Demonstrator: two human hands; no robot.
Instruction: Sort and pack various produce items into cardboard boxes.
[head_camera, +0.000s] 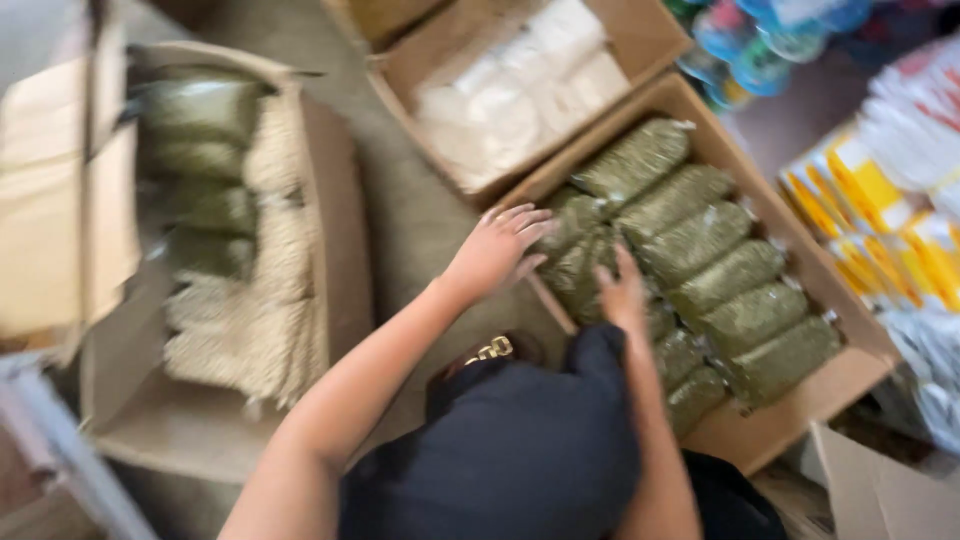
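An open cardboard box (800, 395) at the right holds several clear bags of green grain (700, 240) laid in rows. My left hand (497, 248) rests with spread fingers on the box's near-left rim, touching a green bag there. My right hand (622, 292) presses down on a green bag inside the box, fingers on it. The picture is blurred, so I cannot tell whether either hand grips a bag.
A second open box (330, 200) at the left holds green bags and pale grain bags. Behind lies a box of white bags (520, 90). Yellow-and-white packets (880, 200) are stacked at the right. A dark garment (520, 450) fills the bottom centre.
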